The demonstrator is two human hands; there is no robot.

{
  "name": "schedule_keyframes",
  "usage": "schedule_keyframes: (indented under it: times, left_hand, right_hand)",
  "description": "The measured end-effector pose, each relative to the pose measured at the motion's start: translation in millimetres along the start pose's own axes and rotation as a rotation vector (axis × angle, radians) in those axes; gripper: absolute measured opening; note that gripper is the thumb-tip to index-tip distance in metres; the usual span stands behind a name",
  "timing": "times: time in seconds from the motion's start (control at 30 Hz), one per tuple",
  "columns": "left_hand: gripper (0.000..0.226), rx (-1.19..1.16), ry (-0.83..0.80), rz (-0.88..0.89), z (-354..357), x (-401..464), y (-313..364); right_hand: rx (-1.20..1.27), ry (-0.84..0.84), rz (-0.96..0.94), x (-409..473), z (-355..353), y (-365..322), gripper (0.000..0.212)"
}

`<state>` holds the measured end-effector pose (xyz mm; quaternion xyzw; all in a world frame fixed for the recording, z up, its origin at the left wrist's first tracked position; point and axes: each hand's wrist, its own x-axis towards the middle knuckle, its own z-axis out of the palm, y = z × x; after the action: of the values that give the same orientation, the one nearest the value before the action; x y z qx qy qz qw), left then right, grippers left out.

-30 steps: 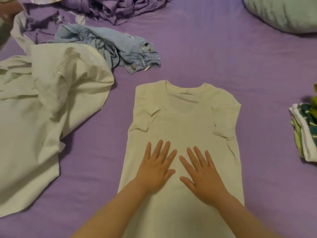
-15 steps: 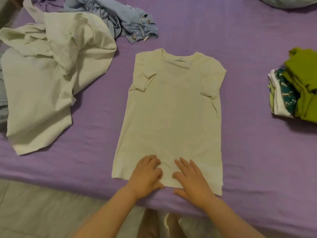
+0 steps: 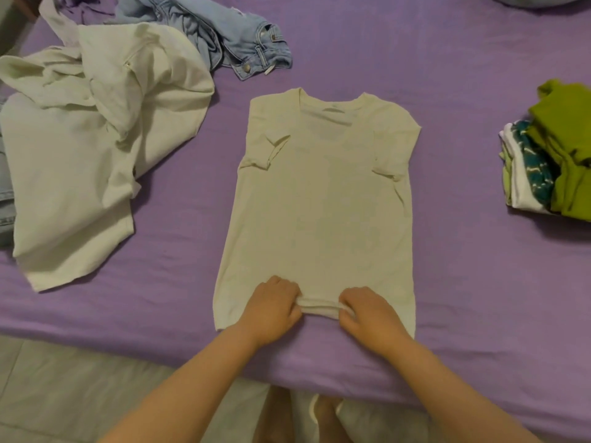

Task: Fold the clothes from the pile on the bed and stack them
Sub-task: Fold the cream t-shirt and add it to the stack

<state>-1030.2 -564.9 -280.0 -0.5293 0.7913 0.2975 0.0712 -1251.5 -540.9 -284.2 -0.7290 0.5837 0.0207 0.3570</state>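
Two hands: left hand [image 3: 271, 310] and right hand [image 3: 372, 318], each grip pinched shut on hem of cream T-shirt [image 3: 323, 203]
Shirt place: flat on bed [image 3: 463, 266], hem at near edge
Long axis: runs away from grips toward collar, so fold likely goes forward
Material: thin soft knit, sleeves tucked in
Others: folded stack [image 3: 550, 161] toward right edge; pile [image 3: 96, 139] toward left

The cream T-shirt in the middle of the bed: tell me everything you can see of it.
The cream T-shirt lies flat on the purple bed sheet, round neck away from the person and hem toward them. It looks like thin, soft knit cloth, plain and without a print. Both short sleeves are folded in over the body. The left hand and right hand pinch the middle of the hem, bunching it into a small ridge. It touches no other clothes.
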Motion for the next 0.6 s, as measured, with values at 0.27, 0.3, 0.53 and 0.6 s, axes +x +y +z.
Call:
schedule_keyframes:
  times: [0.27,0.3,0.53,0.6]
  left_hand:
    - [0.021,-0.007,-0.049,-0.243,-57.0,58.6,-28.3]
    - [0.022,0.020,-0.046,-0.252,-64.9,66.5,-33.1]
    - [0.021,-0.415,0.027,-0.343,-116.8,141.2,-50.2]
    - [0.018,-0.487,0.115,-0.351,-130.7,167.0,-48.7]
  right_hand:
    - [-0.100,0.070,0.231,47.9,-60.7,26.2,0.032]
    - [-0.093,0.061,0.215,54.9,-68.6,28.6,0.033]
    - [0.003,0.107,0.195,115.3,-124.5,35.6,0.023]
    - [-0.013,0.146,0.248,137.6,-142.5,36.5,0.025]
